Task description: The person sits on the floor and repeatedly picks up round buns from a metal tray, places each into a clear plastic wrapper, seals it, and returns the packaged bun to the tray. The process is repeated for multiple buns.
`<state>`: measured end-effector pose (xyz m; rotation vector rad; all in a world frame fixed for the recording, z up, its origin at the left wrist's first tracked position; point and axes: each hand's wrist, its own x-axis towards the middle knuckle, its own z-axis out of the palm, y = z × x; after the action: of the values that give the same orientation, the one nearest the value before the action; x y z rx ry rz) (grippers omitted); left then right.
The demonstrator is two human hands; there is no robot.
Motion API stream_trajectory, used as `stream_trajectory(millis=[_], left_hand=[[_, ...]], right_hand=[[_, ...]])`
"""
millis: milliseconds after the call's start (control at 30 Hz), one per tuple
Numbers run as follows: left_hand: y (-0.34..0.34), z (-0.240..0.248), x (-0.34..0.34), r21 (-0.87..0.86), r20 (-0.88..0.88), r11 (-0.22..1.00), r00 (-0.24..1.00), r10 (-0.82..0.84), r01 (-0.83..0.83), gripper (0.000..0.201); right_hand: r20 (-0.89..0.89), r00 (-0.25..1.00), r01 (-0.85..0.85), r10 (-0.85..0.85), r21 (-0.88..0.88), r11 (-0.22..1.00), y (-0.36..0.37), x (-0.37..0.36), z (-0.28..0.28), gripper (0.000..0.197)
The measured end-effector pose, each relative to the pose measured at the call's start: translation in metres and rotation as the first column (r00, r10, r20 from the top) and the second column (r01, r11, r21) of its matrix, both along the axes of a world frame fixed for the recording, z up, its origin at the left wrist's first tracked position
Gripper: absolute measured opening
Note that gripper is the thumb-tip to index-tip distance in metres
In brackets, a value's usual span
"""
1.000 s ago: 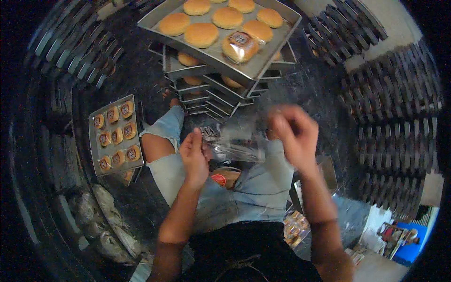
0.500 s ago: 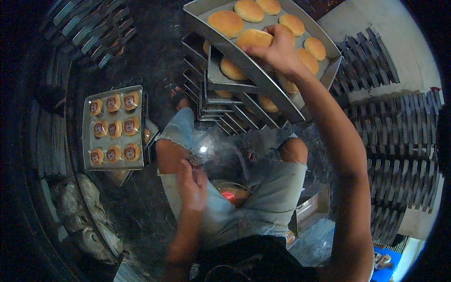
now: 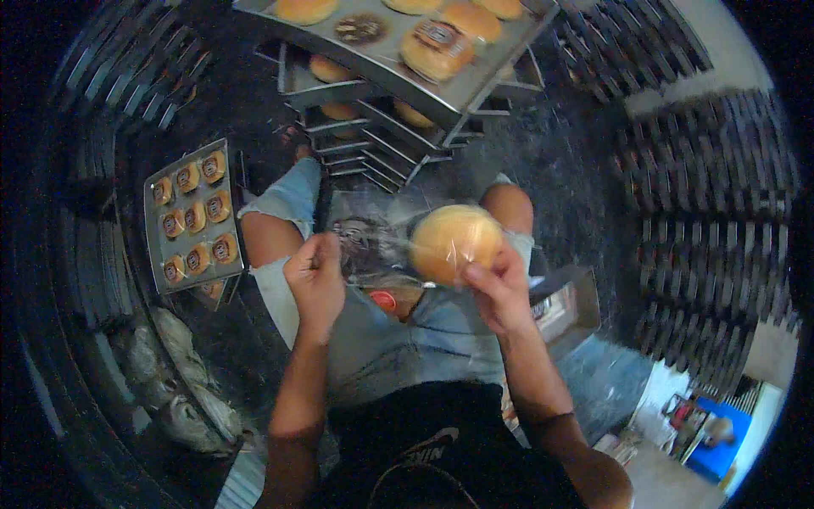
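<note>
Over my lap, my right hand is closed on a round golden bun, thumb on its near side. My left hand pinches the edge of a clear plastic bag with dark print. The film stretches across to the bun; I cannot tell how far the bun is inside it. Beyond my knees, a metal tray at the top of a stack bears several buns, one with a dark printed wrapper. A dark round patch lies beside them.
On the left, a tray holds rows of wrapped buns. Crumpled plastic sacks lie below it. An open box stands by my right thigh. Stacked dark trays line the right side. A blue surface shows at lower right.
My right hand has brought a bun from the top tray down over my lap. My left hand, blurred near my left knee before, now holds the plastic bag. The view has shifted.
</note>
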<state>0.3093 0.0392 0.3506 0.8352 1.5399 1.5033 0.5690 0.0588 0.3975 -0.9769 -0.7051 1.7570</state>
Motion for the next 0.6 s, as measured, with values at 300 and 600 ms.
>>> stream_trajectory(millis=[300,600], left_hand=[[-0.002,0.042,0.079,0.201,0.745,0.877,0.513,-0.426,0.437,0.095],[0.006,0.078,0.112,0.464,0.492,0.757,0.577,-0.653,0.461,0.096]], right_hand=[[0.684,0.658,-0.372,-0.316,0.659,0.654,-0.048,0.027,0.040,0.062],[0.630,0.545,-0.381,-0.553,0.774,0.506,-0.044,-0.013,0.021,0.060]])
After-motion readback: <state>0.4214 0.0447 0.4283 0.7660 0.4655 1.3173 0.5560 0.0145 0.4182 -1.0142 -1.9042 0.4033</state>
